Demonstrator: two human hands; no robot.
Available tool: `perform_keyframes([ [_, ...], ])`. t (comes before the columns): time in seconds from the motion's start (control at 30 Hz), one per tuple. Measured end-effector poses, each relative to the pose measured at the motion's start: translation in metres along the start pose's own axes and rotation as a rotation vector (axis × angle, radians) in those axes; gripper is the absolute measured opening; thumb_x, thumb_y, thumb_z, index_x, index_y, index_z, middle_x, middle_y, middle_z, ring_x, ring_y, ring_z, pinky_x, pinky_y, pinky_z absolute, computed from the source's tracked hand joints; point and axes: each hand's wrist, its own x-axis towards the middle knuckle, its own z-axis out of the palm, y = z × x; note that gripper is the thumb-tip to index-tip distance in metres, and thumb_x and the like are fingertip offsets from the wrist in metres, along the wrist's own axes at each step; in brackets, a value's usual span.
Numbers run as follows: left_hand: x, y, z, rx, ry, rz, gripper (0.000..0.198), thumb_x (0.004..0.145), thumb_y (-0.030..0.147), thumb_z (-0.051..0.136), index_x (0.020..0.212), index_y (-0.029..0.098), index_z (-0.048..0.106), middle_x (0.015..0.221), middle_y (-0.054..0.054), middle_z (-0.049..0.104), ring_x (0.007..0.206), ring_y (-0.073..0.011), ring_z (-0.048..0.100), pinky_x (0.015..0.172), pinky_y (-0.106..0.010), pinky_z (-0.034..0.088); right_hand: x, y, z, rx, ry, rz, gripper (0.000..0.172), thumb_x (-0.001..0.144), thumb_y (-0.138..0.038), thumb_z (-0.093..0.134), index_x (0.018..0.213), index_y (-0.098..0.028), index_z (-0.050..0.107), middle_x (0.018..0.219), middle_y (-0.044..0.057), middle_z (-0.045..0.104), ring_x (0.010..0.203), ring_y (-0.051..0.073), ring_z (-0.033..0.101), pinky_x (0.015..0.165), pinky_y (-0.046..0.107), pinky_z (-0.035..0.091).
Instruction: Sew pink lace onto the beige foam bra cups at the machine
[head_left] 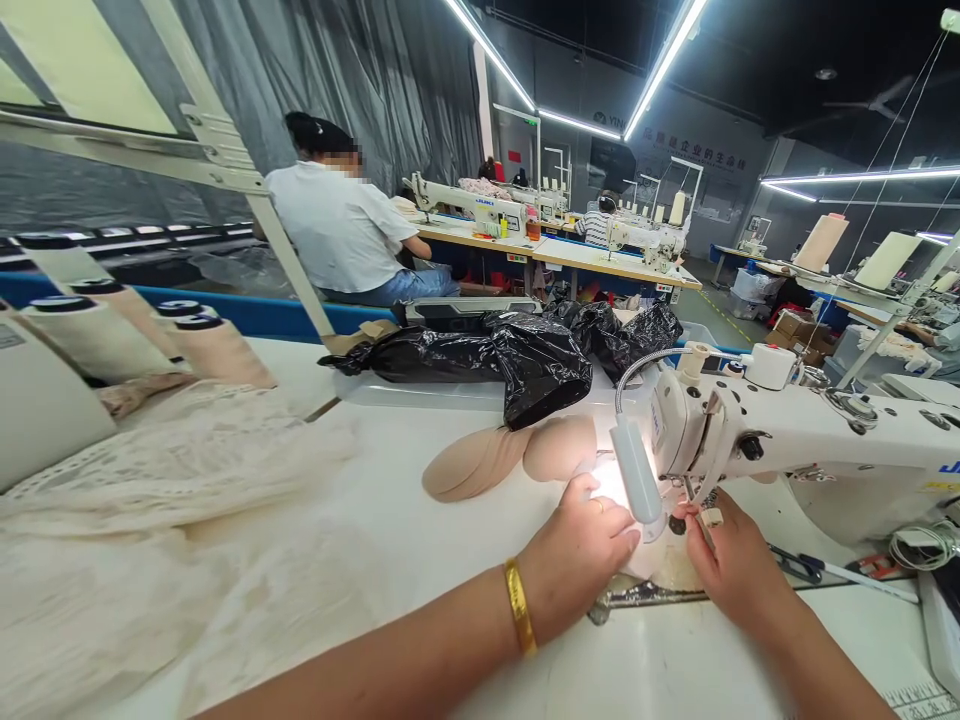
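Observation:
My left hand [577, 550], with a gold bangle on the wrist, rests on a small beige fabric piece [660, 565] at the needle of a white sewing machine [795, 440]. Its fingers lie curled and pressed on the cloth. My right hand [731, 560] sits on the other side of the needle, fingers pinched on the same piece. The machine's small lamp [637, 470] shines between both hands. Beige moulded bra cups [510, 455] lie just beyond my left hand.
A heap of cream lace fabric [165, 500] covers the table's left side. Black plastic bags [525, 360] lie behind the cups. Thread cones [202, 345] stand at far left. Scissors [817, 568] lie right of the machine. A person in a white shirt [337, 230] sits at another station.

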Motion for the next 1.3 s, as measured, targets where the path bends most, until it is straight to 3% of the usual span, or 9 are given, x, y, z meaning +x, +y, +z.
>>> perform_keyframes([
  [0.43, -0.003, 0.003, 0.003, 0.024, -0.015, 0.024, 0.017, 0.077, 0.001, 0.056, 0.080, 0.018, 0.054, 0.080, -0.001, 0.066, 0.066, -0.0174, 0.055, 0.090, -0.047, 0.037, 0.001, -0.006, -0.003, 0.063, -0.060, 0.071, 0.028, 0.092, -0.004, 0.043, 0.109, -0.023, 0.054, 0.108, 0.010, 0.068, 0.101, 0.028, 0.068, 0.076, 0.039, 0.058],
  [0.67, 0.000, 0.001, 0.002, 0.035, -0.032, 0.007, 0.017, 0.077, 0.002, 0.055, 0.081, 0.018, 0.055, 0.079, -0.001, 0.065, 0.067, -0.0178, 0.054, 0.092, -0.048, 0.037, 0.002, -0.010, -0.010, 0.025, -0.087, 0.010, 0.024, 0.096, -0.007, 0.042, 0.110, -0.022, 0.056, 0.097, 0.007, 0.068, 0.088, 0.024, 0.066, 0.073, 0.035, 0.054],
  [0.8, -0.002, 0.005, -0.001, 0.046, -0.027, -0.002, 0.015, 0.074, 0.005, 0.057, 0.079, 0.019, 0.053, 0.079, -0.002, 0.064, 0.067, -0.0186, 0.052, 0.087, -0.046, 0.036, 0.003, -0.015, -0.016, 0.012, -0.231, -0.065, 0.024, 0.094, -0.006, 0.043, 0.103, -0.023, 0.058, 0.084, 0.002, 0.065, 0.074, 0.021, 0.057, 0.064, 0.031, 0.045],
  [0.97, -0.009, 0.019, -0.005, 0.001, 0.004, 0.036, 0.016, 0.073, 0.005, 0.056, 0.073, 0.020, 0.051, 0.073, 0.001, 0.057, 0.062, -0.0163, 0.045, 0.081, -0.042, 0.035, 0.003, -0.022, -0.020, 0.091, -0.420, -0.131, 0.023, 0.086, -0.003, 0.046, 0.083, -0.024, 0.055, 0.083, 0.001, 0.060, 0.079, 0.020, 0.054, 0.071, 0.032, 0.043],
  [1.13, -0.008, 0.016, -0.006, -0.013, -0.040, 0.036, 0.012, 0.076, 0.008, 0.059, 0.074, 0.020, 0.055, 0.074, 0.002, 0.058, 0.061, -0.0155, 0.045, 0.088, -0.047, 0.034, 0.004, -0.024, -0.018, 0.097, -0.406, -0.106, 0.025, 0.087, -0.003, 0.046, 0.090, -0.024, 0.060, 0.086, 0.002, 0.059, 0.082, 0.020, 0.055, 0.071, 0.032, 0.042],
  [1.3, 0.000, 0.002, -0.005, -0.021, -0.134, 0.034, 0.016, 0.077, 0.008, 0.061, 0.069, 0.018, 0.050, 0.076, 0.002, 0.059, 0.066, -0.0168, 0.052, 0.087, -0.046, 0.032, 0.004, -0.021, -0.012, 0.082, -0.371, -0.070, 0.031, 0.091, -0.004, 0.046, 0.103, -0.025, 0.064, 0.092, 0.004, 0.062, 0.086, 0.022, 0.056, 0.072, 0.033, 0.043],
])
